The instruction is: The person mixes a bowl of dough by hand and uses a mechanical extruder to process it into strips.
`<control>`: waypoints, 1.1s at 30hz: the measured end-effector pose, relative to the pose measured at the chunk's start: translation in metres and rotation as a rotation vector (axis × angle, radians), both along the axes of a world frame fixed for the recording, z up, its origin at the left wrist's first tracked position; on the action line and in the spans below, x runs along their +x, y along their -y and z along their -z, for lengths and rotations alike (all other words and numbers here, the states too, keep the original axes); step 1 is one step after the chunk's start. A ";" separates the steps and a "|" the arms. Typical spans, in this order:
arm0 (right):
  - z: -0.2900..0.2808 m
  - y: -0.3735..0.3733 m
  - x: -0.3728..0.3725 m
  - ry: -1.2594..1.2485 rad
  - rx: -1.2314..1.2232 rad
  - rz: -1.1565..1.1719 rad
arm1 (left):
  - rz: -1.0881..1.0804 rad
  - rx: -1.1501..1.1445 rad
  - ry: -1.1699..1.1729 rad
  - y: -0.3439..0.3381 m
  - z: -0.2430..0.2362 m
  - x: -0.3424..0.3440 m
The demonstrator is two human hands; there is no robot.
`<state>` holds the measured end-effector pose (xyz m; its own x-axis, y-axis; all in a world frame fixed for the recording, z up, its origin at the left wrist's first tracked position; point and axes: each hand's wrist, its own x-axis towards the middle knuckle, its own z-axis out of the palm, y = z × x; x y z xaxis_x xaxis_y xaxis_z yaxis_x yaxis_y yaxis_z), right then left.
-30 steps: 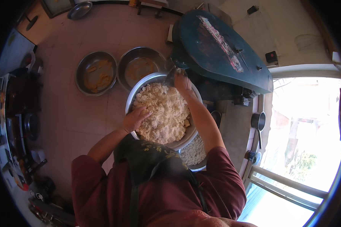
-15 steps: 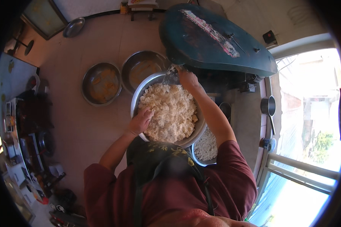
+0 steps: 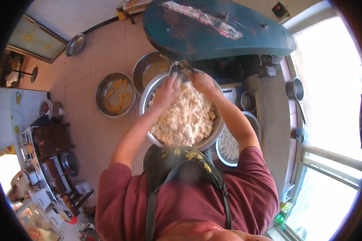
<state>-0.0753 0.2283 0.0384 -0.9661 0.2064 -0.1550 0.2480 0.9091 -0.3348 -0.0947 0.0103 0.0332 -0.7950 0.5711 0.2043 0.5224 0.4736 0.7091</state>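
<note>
A large steel bowl full of pale, crumbly dough sits in front of me under a dark teal machine. My left hand is at the bowl's upper left, over the dough, fingers extended toward a glinting metal piece beneath the machine. My right hand is closed at the right of that piece; exactly what it grips is hard to make out.
Two steel bowls with orange residue stand on the tiled floor. A bowl of white granules is right, near a saucepan and bright window. A cluttered counter and another person are left.
My left hand has moved up from the bowl's left side toward the machine. My right hand stays at the bowl's top right. The view has shifted, bringing more of the left doorway in.
</note>
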 end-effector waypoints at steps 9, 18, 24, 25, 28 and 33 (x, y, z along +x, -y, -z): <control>-0.015 -0.028 0.118 -0.155 -0.277 0.118 | 0.348 -0.214 -0.186 -0.018 0.015 -0.011; 0.062 -0.007 0.253 -0.318 -0.317 0.318 | 1.317 -0.404 -0.332 -0.024 0.037 0.126; 0.080 0.004 0.251 -0.374 -0.105 0.298 | 1.604 -0.500 -0.499 -0.017 0.078 0.158; 0.082 0.004 0.251 -0.394 -0.100 0.297 | 1.573 -0.421 -0.529 -0.014 0.085 0.159; 0.085 0.005 0.250 -0.441 -0.089 0.305 | 1.517 -0.309 -0.612 -0.009 0.095 0.162; 0.088 0.008 0.254 -0.421 -0.091 0.331 | 1.589 -0.445 -0.658 -0.018 0.089 0.163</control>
<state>0.1787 0.2205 -0.0492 -0.8342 0.5139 0.1999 0.3437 0.7681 -0.5403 0.0683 0.0282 -0.0555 0.6676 0.7315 -0.1388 0.7431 -0.6432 0.1848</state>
